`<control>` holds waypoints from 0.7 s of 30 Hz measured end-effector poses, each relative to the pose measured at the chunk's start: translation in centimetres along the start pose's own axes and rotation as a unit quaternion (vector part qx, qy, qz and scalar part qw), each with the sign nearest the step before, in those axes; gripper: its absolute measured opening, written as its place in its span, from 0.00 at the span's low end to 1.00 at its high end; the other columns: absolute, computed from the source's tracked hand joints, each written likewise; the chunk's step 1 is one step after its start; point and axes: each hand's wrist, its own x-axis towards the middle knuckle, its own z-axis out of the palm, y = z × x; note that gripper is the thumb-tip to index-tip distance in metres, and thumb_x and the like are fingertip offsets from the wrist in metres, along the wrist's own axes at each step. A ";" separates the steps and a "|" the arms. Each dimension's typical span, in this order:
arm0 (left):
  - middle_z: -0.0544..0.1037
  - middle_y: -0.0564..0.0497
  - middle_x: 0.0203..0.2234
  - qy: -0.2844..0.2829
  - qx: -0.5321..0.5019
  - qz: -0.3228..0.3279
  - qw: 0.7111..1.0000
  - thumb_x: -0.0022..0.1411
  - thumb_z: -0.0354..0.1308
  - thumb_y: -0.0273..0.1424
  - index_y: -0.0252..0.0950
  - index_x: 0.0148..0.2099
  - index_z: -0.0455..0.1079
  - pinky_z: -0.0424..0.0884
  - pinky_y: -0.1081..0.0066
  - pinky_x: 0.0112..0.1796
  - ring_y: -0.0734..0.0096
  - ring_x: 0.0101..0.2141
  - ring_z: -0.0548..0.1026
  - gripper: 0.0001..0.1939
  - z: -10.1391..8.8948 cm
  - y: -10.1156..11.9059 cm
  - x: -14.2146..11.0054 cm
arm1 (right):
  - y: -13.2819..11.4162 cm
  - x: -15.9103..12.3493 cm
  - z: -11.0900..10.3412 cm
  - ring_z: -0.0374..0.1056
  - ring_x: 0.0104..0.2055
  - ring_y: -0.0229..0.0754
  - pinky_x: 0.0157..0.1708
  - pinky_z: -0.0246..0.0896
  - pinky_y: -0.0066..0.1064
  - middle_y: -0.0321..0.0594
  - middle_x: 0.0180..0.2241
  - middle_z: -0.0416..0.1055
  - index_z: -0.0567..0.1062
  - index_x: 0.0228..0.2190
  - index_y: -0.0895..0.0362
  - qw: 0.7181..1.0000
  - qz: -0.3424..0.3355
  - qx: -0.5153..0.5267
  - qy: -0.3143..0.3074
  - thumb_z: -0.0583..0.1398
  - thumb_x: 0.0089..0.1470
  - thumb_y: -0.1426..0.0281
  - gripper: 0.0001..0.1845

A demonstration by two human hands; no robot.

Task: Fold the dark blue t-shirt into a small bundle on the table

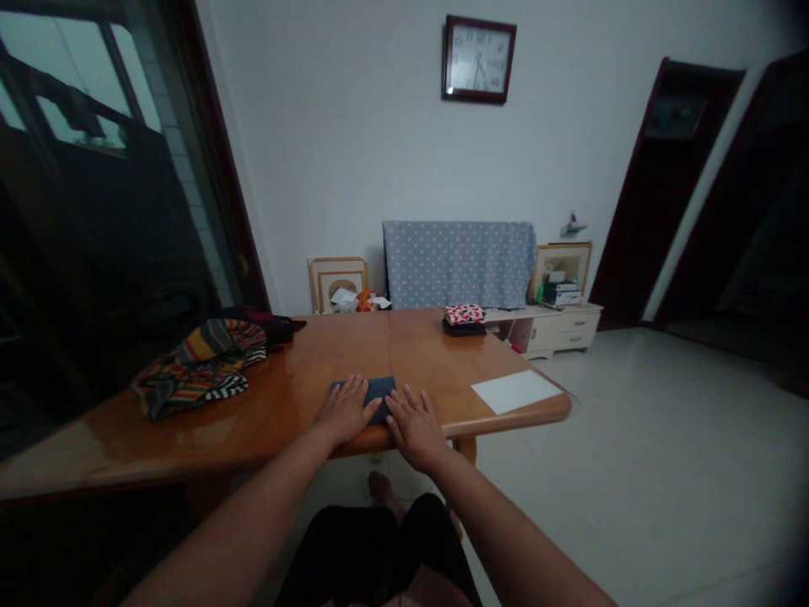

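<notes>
Your left hand (346,410) and right hand (415,428) lie open, palms flat, not gripping, on folded navy fabric (379,400) at front edge of glossy honey-wood table (271,413). Fabric looks soft, light, limp; may slide on varnish. Take hold at exposed side edges.

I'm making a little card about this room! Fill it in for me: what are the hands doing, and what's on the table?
Left hand: lying flat on a folded dark blue cloth
Right hand: lying flat at the cloth's right edge
Table: wooden table
Table's left side: striped clothes
Table's far end: red-and-white folded stack
Table's right corner: white sheet
Wall: wall clock
</notes>
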 end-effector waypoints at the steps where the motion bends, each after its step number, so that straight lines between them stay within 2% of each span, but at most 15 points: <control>1: 0.54 0.37 0.70 0.000 -0.002 -0.001 1.000 0.69 0.33 0.57 0.30 0.71 0.56 0.45 0.50 0.66 0.51 0.70 0.48 0.43 0.0 0.0 0.0 | 0.0 -0.2 0.1 0.38 0.74 0.48 0.70 0.27 0.54 0.40 0.68 0.56 0.61 0.67 0.51 1.000 0.006 -0.008 -0.008 0.45 0.69 0.60 0.28; 12: 0.53 0.36 0.70 0.006 -0.031 -0.003 1.000 0.68 0.36 0.58 0.31 0.71 0.57 0.44 0.48 0.66 0.50 0.71 0.47 0.43 0.2 -0.3 0.1 | -0.1 -0.5 0.2 0.42 0.73 0.49 0.70 0.30 0.55 0.39 0.69 0.55 0.59 0.68 0.50 0.999 0.033 -0.032 -0.026 0.46 0.69 0.61 0.28; 17: 0.53 0.38 0.70 -0.014 -0.110 -0.015 0.994 0.68 0.38 0.58 0.32 0.72 0.55 0.46 0.49 0.66 0.52 0.71 0.46 0.43 -0.8 -1.0 0.2 | 0.9 0.1 0.4 0.38 0.74 0.48 0.70 0.36 0.51 0.38 0.69 0.53 0.58 0.68 0.50 0.997 0.048 0.049 -0.039 0.47 0.68 0.59 0.30; 19: 0.55 0.39 0.70 0.034 -0.179 -0.041 0.982 0.69 0.38 0.55 0.32 0.71 0.56 0.49 0.54 0.66 0.55 0.70 0.49 0.41 -1.2 -1.8 -0.2 | 1.7 0.4 0.3 0.40 0.74 0.47 0.70 0.40 0.48 0.42 0.70 0.52 0.57 0.69 0.55 0.987 0.087 0.133 0.002 0.46 0.68 0.56 0.33; 21: 0.62 0.39 0.67 0.119 -0.255 -0.083 0.956 0.70 0.38 0.51 0.32 0.68 0.61 0.55 0.59 0.65 0.58 0.68 0.57 0.36 -1.5 -3.0 -1.2 | 2.5 0.7 0.0 0.46 0.72 0.47 0.69 0.44 0.45 0.46 0.69 0.53 0.58 0.68 0.60 0.961 0.148 0.225 0.065 0.45 0.68 0.54 0.36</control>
